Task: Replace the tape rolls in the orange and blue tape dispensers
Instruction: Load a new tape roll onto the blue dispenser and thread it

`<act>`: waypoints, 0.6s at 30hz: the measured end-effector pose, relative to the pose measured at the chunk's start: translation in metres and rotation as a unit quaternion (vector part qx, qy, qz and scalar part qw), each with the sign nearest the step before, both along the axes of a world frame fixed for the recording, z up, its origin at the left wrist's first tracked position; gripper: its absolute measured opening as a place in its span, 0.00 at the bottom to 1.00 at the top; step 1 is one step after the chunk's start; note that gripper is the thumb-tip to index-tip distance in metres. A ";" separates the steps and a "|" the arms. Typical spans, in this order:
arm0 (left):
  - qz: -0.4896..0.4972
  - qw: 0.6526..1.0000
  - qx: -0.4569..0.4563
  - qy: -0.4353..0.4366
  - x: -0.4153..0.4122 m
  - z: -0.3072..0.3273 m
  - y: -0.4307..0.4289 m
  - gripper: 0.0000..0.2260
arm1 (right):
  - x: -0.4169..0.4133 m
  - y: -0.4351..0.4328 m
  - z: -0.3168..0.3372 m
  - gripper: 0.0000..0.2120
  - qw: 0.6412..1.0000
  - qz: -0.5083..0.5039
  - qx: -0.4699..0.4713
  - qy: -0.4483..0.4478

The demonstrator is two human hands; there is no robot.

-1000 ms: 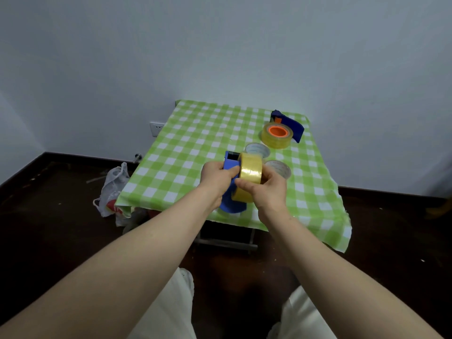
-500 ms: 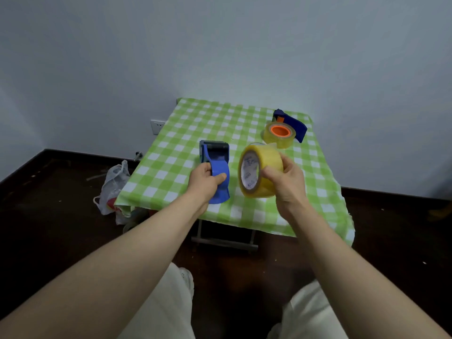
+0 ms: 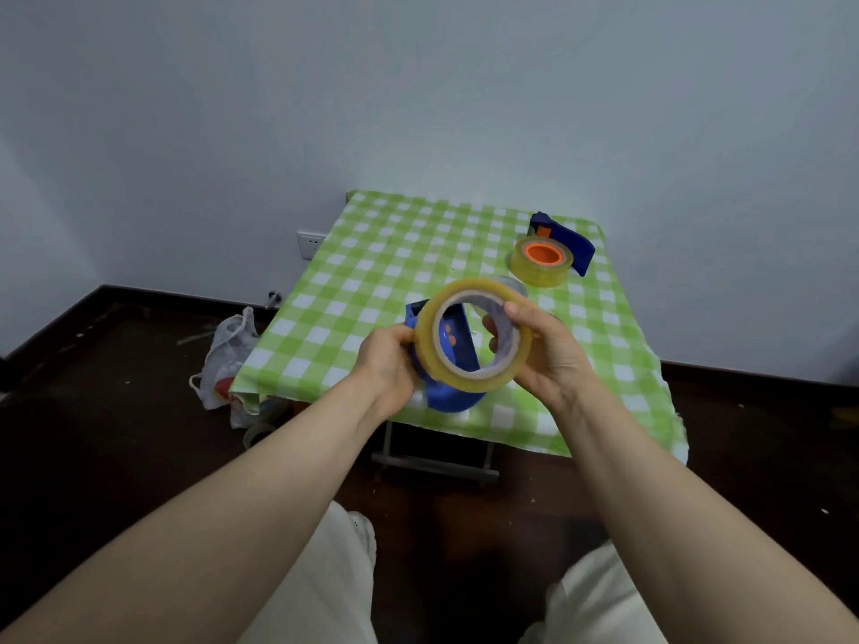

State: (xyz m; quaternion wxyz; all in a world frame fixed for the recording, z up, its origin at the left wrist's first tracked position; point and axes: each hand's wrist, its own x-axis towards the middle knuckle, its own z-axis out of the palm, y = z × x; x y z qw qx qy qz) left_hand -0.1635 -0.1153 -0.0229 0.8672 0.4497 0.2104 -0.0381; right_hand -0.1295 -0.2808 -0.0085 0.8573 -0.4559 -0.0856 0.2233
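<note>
My left hand (image 3: 388, 360) grips the blue tape dispenser (image 3: 458, 364) in the air over the table's near edge. My right hand (image 3: 544, 353) holds a yellowish tape roll (image 3: 469, 334) by its rim, fingers through the core, right in front of the dispenser. The roll's open face points at me and the blue dispenser shows through its hole. At the table's far right lies the second dispenser (image 3: 569, 241), blue with an orange hub, and a tape roll (image 3: 541, 262) sits on that hub. Another clear roll (image 3: 513, 285) peeks out behind the held roll.
The small table has a green and white checked cloth (image 3: 372, 276) and stands against a white wall. A white plastic bag (image 3: 227, 360) lies on the dark floor to the left. My legs in light trousers are below.
My right hand turned the yellowish roll so its hole faces me and brought it left against the blue dispenser. My left hand tilted the dispenser behind the roll.
</note>
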 end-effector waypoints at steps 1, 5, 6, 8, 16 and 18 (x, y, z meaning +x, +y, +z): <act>-0.002 1.000 -0.015 -0.006 -0.001 0.002 -0.001 0.14 | 0.002 0.002 -0.004 0.26 1.000 -0.001 0.022 0.002; -0.041 0.997 -0.042 -0.056 -0.004 0.012 0.000 0.16 | 0.002 0.010 -0.020 0.25 0.996 -0.057 0.048 0.046; -0.062 0.995 -0.027 -0.067 -0.005 0.014 0.000 0.16 | 0.001 0.011 -0.023 0.20 0.995 -0.078 0.050 0.049; -0.096 0.991 0.009 -0.089 -0.007 0.014 -0.002 0.16 | 0.000 0.014 -0.025 0.12 0.992 -0.110 0.046 0.045; -0.094 0.983 0.106 -0.119 -0.013 0.004 -0.004 0.23 | -0.001 0.017 -0.025 0.09 0.970 -0.200 -0.139 0.019; -0.090 0.978 0.147 -0.114 -0.013 -0.002 -0.004 0.23 | -0.003 0.019 -0.023 0.13 0.962 -0.194 -0.188 0.044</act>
